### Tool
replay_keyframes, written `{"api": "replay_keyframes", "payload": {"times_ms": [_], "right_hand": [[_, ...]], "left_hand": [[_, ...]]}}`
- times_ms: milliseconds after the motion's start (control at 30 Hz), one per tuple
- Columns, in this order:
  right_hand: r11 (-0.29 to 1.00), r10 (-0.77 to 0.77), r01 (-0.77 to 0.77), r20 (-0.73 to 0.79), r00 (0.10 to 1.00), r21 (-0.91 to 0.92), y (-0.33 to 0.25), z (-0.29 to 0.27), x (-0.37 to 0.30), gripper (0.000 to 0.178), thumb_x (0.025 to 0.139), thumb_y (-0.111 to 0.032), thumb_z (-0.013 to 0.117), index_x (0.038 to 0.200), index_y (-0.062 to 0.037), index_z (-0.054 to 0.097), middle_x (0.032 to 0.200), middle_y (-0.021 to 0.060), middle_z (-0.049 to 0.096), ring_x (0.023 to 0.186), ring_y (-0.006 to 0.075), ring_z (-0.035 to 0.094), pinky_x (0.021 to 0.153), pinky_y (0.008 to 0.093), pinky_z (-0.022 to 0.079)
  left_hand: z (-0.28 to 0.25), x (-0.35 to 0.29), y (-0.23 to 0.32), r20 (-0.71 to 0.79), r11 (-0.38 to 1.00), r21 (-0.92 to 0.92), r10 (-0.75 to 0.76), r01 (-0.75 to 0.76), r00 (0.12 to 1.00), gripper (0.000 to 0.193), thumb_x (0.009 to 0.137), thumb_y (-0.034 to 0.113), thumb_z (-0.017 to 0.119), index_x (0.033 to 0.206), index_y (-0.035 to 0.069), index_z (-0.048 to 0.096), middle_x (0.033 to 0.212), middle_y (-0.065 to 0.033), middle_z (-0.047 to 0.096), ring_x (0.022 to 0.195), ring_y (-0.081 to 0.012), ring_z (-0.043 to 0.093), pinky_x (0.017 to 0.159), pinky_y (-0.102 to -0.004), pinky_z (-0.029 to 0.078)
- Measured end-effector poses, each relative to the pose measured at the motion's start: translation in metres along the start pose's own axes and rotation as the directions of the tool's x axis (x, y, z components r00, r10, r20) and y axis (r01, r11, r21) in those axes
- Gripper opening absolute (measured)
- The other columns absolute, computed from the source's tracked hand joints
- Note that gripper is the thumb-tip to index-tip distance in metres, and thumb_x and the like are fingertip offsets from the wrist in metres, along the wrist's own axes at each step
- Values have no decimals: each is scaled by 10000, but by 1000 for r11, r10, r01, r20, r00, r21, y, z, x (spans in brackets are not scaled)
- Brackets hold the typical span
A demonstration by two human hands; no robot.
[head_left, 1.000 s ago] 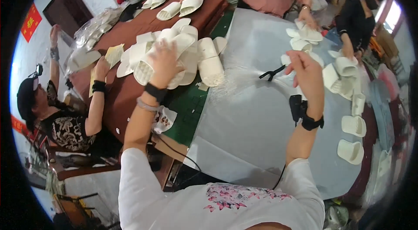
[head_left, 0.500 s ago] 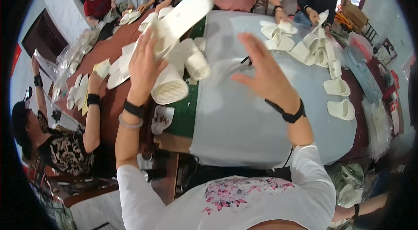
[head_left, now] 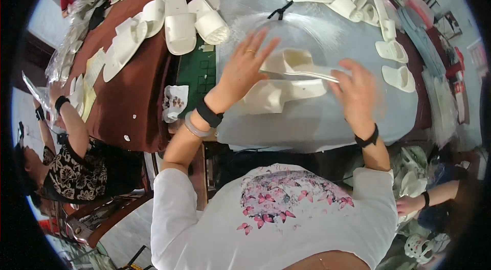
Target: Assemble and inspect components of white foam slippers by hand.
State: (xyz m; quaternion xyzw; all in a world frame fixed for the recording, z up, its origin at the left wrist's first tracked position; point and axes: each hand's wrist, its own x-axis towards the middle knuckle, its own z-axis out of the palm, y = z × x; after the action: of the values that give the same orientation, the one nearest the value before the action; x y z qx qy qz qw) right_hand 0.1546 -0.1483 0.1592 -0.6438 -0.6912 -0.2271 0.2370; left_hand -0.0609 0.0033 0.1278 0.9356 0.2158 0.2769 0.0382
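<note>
Two white slide slippers are in front of me on the grey-covered table. My right hand, slightly blurred, has its fingers closed on the heel end of the farther slipper, which is tilted with its sole edge showing. The nearer slipper lies just below it, toe to the left. My left hand is spread with fingers apart, beside the toe ends of both slippers. It partly hides the nearer one's toe, and I cannot tell whether it touches either.
White slippers are piled on the red-brown cloth at left, beside a green strip. More slippers line the far right. A black tie holds clear plastic bags. A co-worker sits at left; another person's hand shows lower right.
My left hand has left the slippers at left and moved right, over the grey table. My right hand has closed on a slipper. Two slippers now lie before me, and the view has tilted down.
</note>
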Motion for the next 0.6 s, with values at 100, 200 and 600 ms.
{"api": "replay_keyframes", "payload": {"times_ms": [100,200,600], "right_hand": [[999,-2,1,30,1000,33,34,46,-42,227,672,-82,636,896,-112,628,1006,33,578,904,217,537,759,329,415],[990,34,-43,72,997,133,60,78,-61,262,699,-117,622,961,-105,627,1026,42,593,948,225,541,798,337,418],[941,-192,6,518,834,339,4,125,-44,528,744,-227,636,1159,32,437,1021,226,532,916,345,539,757,406,437]], "left_hand": [[38,-38,11,58,964,46,-265,262,963,704,709,242,679,1287,35,336,1337,-236,302,1216,-402,318,968,-416,334],[52,-63,55,46,892,25,-452,451,891,764,751,355,639,1326,21,263,1363,-268,223,1241,-423,262,973,-470,302],[101,-95,22,207,904,-376,-133,204,969,747,728,235,645,1346,70,261,1420,-164,176,1292,-428,122,1028,-487,216]]}}
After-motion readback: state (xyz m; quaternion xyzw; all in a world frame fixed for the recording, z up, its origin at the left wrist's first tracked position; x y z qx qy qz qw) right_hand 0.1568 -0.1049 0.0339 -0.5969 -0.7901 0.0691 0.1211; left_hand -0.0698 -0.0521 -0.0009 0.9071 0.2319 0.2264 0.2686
